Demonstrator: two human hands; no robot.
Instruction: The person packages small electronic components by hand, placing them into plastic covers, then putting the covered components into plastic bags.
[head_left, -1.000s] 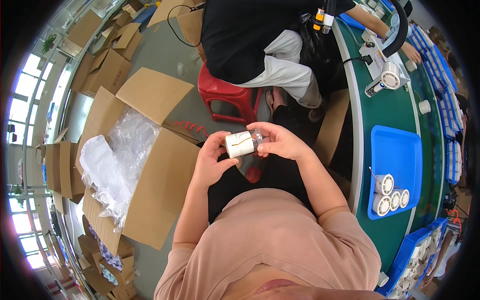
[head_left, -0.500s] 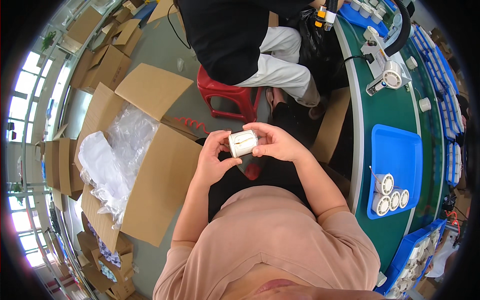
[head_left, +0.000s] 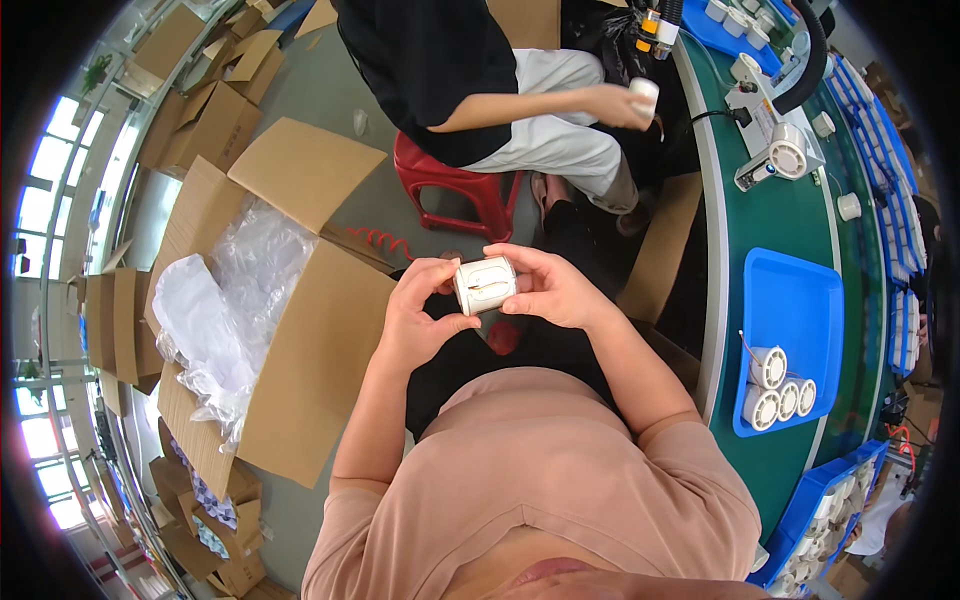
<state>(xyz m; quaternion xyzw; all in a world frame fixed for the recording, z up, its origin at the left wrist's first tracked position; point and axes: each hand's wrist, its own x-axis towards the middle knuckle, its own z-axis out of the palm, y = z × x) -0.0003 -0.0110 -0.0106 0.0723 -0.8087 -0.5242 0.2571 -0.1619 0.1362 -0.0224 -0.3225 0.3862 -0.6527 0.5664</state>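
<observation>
A white cylindrical housing (head_left: 485, 285) lies on its side between my two hands, above my lap. A looped groove with a small dark mark runs along the curved face turned up at me. My left hand (head_left: 430, 305) grips its left end between thumb and fingers. From the other end my right hand (head_left: 545, 285) holds it, thumb on the near side and fingers over the top. The underside of the housing is hidden. To the right, a blue tray (head_left: 793, 285) on the green bench carries several similar white cylinders (head_left: 768, 367) with vented ends, one trailing a wire.
An open cardboard box (head_left: 310, 370) with clear plastic bags stands at my left. Ahead, a co-worker sits on a red stool (head_left: 450, 185), holding a white part (head_left: 644, 92). The bench (head_left: 735, 200) bears a device with a black hose. A blue bin (head_left: 800, 530) of white parts sits lower right.
My hands and the housing have shifted very slightly left, the housing turning a little. The co-worker has leaned left and brought a hand holding a white part into view.
</observation>
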